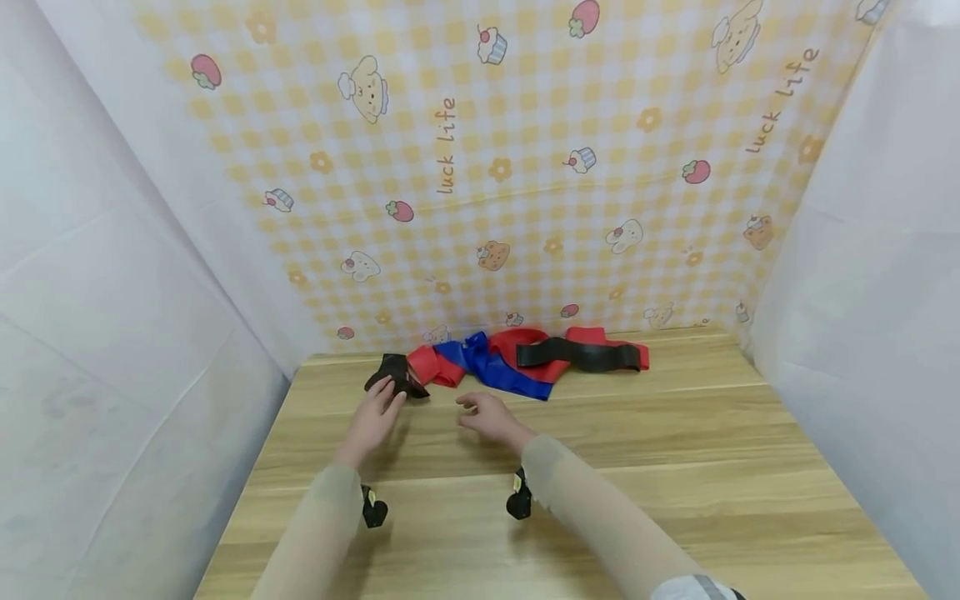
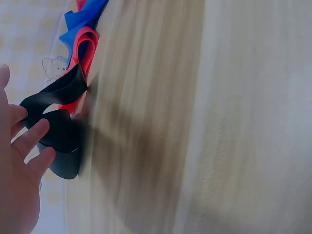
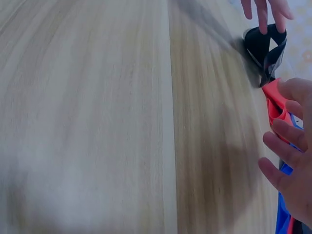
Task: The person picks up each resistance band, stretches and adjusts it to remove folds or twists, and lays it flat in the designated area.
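At the left end of the row, my left hand (image 1: 372, 422) reaches a folded black flat band (image 1: 395, 375). Its fingertips (image 2: 38, 130) touch the band's loops, with the fingers fairly straight and the thumb held apart. In the left wrist view the black band (image 2: 61, 129) stands curled up beside a red band (image 2: 87, 48). My right hand (image 1: 491, 418) hovers over the wood in front of the blue band (image 1: 495, 367), holding nothing. Its fingers (image 3: 285, 148) are spread and loosely bent in the right wrist view.
More red bands (image 1: 517, 342) and another black band (image 1: 588, 355) lie along the table's back edge. A yellow checked cloth (image 1: 525, 208) hangs behind, white sheets (image 1: 112, 292) at both sides. Wooden tabletop (image 1: 675, 467) stretches in front. Small black devices (image 1: 372, 507) sit at both wrists.
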{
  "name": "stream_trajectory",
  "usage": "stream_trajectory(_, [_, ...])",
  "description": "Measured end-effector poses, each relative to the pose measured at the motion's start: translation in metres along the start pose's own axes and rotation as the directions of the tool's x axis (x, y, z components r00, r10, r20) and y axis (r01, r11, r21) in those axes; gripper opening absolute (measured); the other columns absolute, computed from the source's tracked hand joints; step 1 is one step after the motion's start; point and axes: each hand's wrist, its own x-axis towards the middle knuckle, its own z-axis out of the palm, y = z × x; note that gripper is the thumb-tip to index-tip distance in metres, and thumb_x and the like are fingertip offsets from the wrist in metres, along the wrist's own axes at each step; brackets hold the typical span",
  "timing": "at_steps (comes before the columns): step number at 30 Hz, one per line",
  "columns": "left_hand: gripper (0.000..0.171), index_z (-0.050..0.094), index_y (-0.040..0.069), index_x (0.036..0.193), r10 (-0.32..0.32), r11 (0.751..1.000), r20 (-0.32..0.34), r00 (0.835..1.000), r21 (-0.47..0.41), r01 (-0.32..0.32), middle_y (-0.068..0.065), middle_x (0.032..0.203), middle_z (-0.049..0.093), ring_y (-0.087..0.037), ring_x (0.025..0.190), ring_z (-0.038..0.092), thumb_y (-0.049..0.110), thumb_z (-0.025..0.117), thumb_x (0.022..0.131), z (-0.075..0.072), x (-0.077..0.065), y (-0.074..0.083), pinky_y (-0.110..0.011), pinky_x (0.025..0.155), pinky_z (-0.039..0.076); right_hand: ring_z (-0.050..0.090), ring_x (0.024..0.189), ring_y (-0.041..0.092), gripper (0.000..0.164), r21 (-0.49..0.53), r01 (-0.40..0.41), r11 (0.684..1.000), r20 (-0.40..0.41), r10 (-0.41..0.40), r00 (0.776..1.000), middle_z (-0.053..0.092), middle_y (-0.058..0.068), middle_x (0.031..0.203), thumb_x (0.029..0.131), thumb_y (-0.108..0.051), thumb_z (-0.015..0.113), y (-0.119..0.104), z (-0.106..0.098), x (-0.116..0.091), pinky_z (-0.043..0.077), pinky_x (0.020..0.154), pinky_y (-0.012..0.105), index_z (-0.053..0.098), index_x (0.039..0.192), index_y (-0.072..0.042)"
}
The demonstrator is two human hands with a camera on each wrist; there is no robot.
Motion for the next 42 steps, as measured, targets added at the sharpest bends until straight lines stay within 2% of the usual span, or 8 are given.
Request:
stream_trajectory(4, [0.063,0.037,-0.012,0.142,0.007,0.999,-0.013,1.000,-0.048,-0.008,-0.021,0.154,0.027,-0.038,0.137,0.032,0.038,0.043,0.104,0.004,-0.008,0.002,-0.050,0.111,0.027,0.061,0.106,0.031,0.039,0.111,-0.057,0.992,0.002,0.057,0.998,0.062,0.019,0.119,0.093,-0.010,0.062,0.001,0.005,0.001,0.052,0.086,0.041,0.057,0.129,0.004])
stream_trajectory(10, [0.065,0.040,-0.009,0.142,0.033,0.997,-0.025,0.999,-0.075,-0.035,-0.019,0.152,0.032,-0.036,0.140,0.028,0.041,0.049,0.101,0.006,-0.016,0.009,-0.049,0.112,0.026,0.060,0.083,0.018,0.038,0.167,-0.147,0.975,0.029,0.144,0.989,0.064,0.010,0.109,0.093,-0.013,0.062,0.003,0.017,0.004,0.050,0.062,0.028,0.059,0.129,-0.001])
stream_trajectory(15, [0.059,0.045,-0.006,0.140,0.087,0.991,-0.032,0.996,-0.096,-0.089,-0.016,0.151,0.036,-0.036,0.139,0.029,0.037,0.052,0.100,0.006,-0.022,0.018,-0.053,0.109,0.030,0.063,0.083,0.021,0.039,0.263,-0.179,0.948,0.056,0.170,0.984,0.066,0.011,0.108,0.093,-0.012,0.062,0.006,0.025,0.004,0.053,0.064,0.031,0.058,0.130,0.000])
stream_trajectory(22, [0.053,0.048,-0.007,0.137,0.155,0.980,-0.053,0.986,-0.114,-0.161,-0.019,0.147,0.041,-0.038,0.137,0.034,0.029,0.056,0.099,0.008,-0.030,0.024,-0.056,0.107,0.031,0.068,0.088,0.026,0.045,0.443,-0.242,0.863,0.108,0.217,0.970,0.069,0.015,0.104,0.091,-0.008,0.062,0.009,0.031,0.003,0.056,0.075,0.038,0.052,0.134,0.003])
stream_trajectory(28, [0.050,0.049,-0.007,0.137,0.174,0.969,-0.042,0.984,-0.168,-0.179,-0.018,0.147,0.041,-0.039,0.137,0.033,0.026,0.055,0.099,0.012,-0.036,0.026,-0.057,0.107,0.031,0.068,0.095,0.030,0.047,0.596,-0.315,0.738,0.181,0.259,0.949,0.068,0.019,0.109,0.097,-0.007,0.054,0.012,0.032,0.001,0.056,0.080,0.040,0.043,0.142,0.002])
stream_trajectory(31, [0.049,0.050,-0.008,0.136,0.192,0.961,-0.055,0.980,-0.190,-0.199,-0.020,0.146,0.042,-0.040,0.136,0.033,0.025,0.055,0.100,0.015,-0.040,0.027,-0.059,0.106,0.030,0.068,0.096,0.031,0.049,0.635,-0.339,0.694,0.210,0.267,0.941,0.066,0.021,0.110,0.096,-0.005,0.050,0.013,0.032,-0.001,0.056,0.080,0.040,0.041,0.143,0.003])
stream_trajectory(36, [0.045,0.052,-0.007,0.135,0.216,0.949,-0.074,0.974,-0.218,-0.227,-0.022,0.145,0.043,-0.040,0.135,0.035,0.021,0.055,0.100,0.019,-0.048,0.030,-0.058,0.106,0.030,0.067,0.098,0.032,0.047,0.668,-0.360,0.651,0.243,0.267,0.933,0.066,0.023,0.110,0.097,-0.006,0.047,0.014,0.034,-0.005,0.056,0.080,0.040,0.041,0.142,0.005])
stream_trajectory(42, [0.042,0.051,-0.005,0.136,0.214,0.941,-0.077,0.974,-0.251,-0.227,-0.021,0.146,0.042,-0.039,0.136,0.033,0.017,0.053,0.100,0.023,-0.053,0.030,-0.060,0.106,0.029,0.067,0.097,0.030,0.037,0.706,-0.349,0.616,0.256,0.237,0.937,0.066,0.023,0.113,0.102,-0.016,0.046,0.015,0.034,-0.009,0.056,0.080,0.038,0.053,0.133,0.004])
